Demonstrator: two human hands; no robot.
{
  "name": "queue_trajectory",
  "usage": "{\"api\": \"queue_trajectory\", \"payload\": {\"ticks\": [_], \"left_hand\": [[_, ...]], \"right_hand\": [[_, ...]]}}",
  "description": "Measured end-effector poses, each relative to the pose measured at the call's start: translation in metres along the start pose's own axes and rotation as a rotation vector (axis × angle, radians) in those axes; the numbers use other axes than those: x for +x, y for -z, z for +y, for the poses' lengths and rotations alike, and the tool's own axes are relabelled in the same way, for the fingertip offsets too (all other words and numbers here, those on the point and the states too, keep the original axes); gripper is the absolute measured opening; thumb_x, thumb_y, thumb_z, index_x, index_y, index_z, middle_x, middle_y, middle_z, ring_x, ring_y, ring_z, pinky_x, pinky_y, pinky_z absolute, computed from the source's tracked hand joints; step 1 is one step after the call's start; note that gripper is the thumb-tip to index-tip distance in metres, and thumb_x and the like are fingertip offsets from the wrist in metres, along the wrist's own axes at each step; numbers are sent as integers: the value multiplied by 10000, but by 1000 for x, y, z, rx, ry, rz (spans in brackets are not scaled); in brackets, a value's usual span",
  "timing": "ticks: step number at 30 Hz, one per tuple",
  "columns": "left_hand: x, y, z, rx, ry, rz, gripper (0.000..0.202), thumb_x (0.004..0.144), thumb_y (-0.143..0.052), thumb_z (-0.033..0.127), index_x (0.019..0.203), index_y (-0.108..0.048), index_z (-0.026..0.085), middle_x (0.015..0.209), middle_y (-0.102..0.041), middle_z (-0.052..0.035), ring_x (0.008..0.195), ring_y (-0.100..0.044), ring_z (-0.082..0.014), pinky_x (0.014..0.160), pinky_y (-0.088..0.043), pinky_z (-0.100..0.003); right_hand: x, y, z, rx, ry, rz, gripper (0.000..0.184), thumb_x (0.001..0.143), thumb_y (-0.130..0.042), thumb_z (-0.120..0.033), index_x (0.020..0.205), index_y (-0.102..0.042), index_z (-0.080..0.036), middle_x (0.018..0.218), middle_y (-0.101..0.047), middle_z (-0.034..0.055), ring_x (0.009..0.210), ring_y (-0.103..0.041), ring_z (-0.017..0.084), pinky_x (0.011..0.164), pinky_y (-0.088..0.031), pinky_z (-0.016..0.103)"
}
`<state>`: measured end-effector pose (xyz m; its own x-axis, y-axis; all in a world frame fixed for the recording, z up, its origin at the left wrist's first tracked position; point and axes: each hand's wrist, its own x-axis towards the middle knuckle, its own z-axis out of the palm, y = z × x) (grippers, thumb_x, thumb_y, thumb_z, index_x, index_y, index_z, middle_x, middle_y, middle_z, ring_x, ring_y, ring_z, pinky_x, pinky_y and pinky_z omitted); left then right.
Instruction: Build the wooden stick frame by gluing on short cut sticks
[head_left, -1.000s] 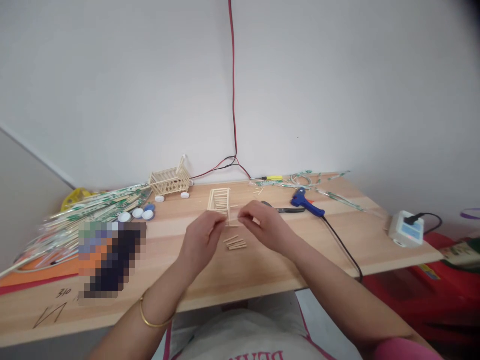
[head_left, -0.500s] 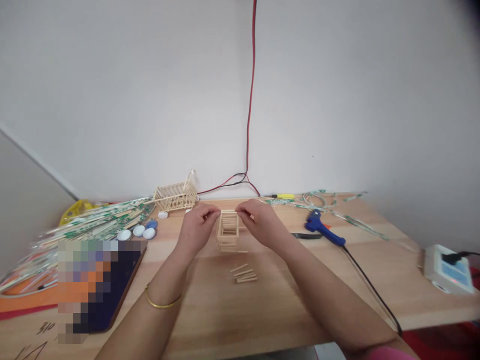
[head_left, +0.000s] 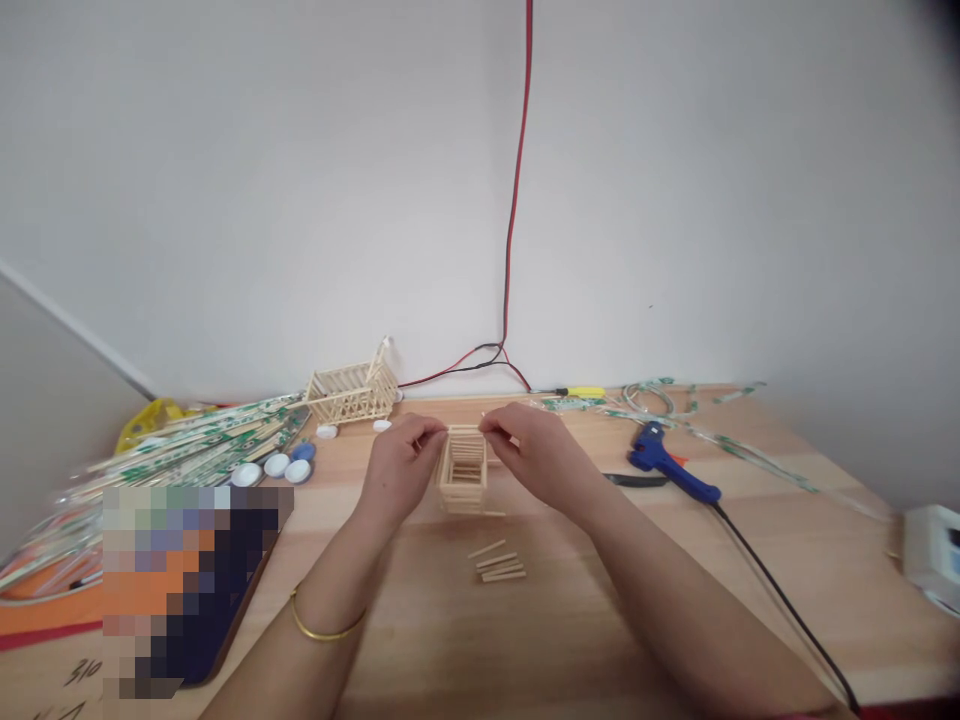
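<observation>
A small open frame of thin wooden sticks (head_left: 463, 475) stands on the wooden table (head_left: 615, 590). My left hand (head_left: 399, 467) pinches at the frame's top left edge, and my right hand (head_left: 536, 455) pinches at its top right. A thin stick seems to span between the fingertips across the top of the frame. Both hands have their fingers closed. Several short loose sticks (head_left: 499, 563) lie on the table just in front of the frame.
A finished stick cart (head_left: 352, 390) with white wheels stands at the back. A pile of wrapped sticks (head_left: 187, 445) and bottle caps (head_left: 276, 465) lies left. A blue glue gun (head_left: 671, 465) with black cord lies right, beside a white power box (head_left: 934, 550). Red and black wires (head_left: 516, 200) hang on the wall.
Both hands moved from in front of the frame to its top, still pinching a stick. The view has shifted, so the table's things sit further right and lower.
</observation>
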<state>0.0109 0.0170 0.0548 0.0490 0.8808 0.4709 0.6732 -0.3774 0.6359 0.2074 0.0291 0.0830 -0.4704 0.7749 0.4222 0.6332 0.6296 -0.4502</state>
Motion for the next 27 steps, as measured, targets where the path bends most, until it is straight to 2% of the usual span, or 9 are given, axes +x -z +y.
{"api": "queue_trajectory", "payload": {"ticks": [9, 18, 27], "left_hand": [[0, -1, -1, 12, -3, -5, 145, 830, -539, 216, 767, -666, 182, 754, -669, -9, 700, -580, -130, 658, -439, -245], [-1, -1, 2, -17, 16, 0, 144, 820, -545, 234, 773, -674, 188, 745, -671, -11, 678, -576, -130, 643, -450, -247], [-1, -1, 2, -17, 8, 10, 151, 820, -538, 234, 759, -667, 187, 736, -667, -10, 677, -578, -129, 640, -451, -247]], "right_hand": [[0, -3, 5, 11, 31, -16, 179, 886, -489, -115, 791, -627, -177, 764, -633, 32, 745, -555, 144, 689, -382, 257], [0, 0, 2, 41, -63, -24, 137, 803, -522, -75, 767, -606, -177, 712, -619, 8, 674, -535, 130, 633, -374, 243], [1, -3, 3, 49, -58, -9, 151, 800, -508, -67, 734, -587, -177, 689, -602, -3, 653, -518, 119, 615, -361, 230]]}}
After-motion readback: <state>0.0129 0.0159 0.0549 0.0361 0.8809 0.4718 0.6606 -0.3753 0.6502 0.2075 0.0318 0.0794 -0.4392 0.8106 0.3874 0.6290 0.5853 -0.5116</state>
